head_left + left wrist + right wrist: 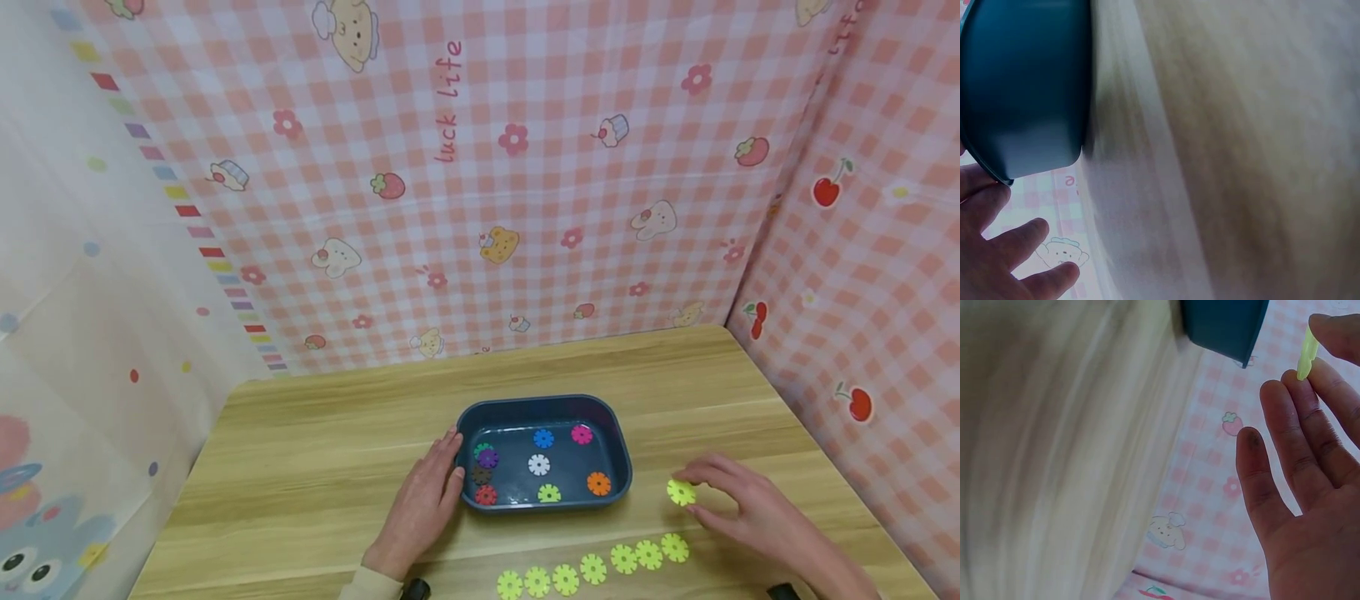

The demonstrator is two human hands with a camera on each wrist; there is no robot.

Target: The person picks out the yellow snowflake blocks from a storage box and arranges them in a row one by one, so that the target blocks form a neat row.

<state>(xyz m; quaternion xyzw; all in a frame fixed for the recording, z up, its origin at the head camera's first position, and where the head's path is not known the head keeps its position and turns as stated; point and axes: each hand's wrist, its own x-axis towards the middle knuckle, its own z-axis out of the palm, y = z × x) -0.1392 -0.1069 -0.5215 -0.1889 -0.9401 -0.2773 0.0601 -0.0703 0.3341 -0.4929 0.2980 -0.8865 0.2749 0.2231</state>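
Note:
My right hand [742, 504] pinches a yellow notched plastic disc [681, 492] between thumb and fingertips, right of the tray. In the right wrist view the disc [1308, 353] shows edge-on, with the other fingers spread. My left hand [423, 500] rests against the left end of a dark blue tray [546, 505], its fingers fairly straight and the thumb at the rim. In the left wrist view two fingers [1025, 240] stand apart from the tray wall. Inside the tray lie several discs, among them white [538, 464], orange [598, 483], blue [543, 438] and red [486, 495].
A row of several yellow discs [593, 569] runs along the wooden table [322, 475] in front of the tray. Within the tray is another yellow-green disc [549, 493]. Checked cloth [555, 192] hangs behind the table and along its right side.

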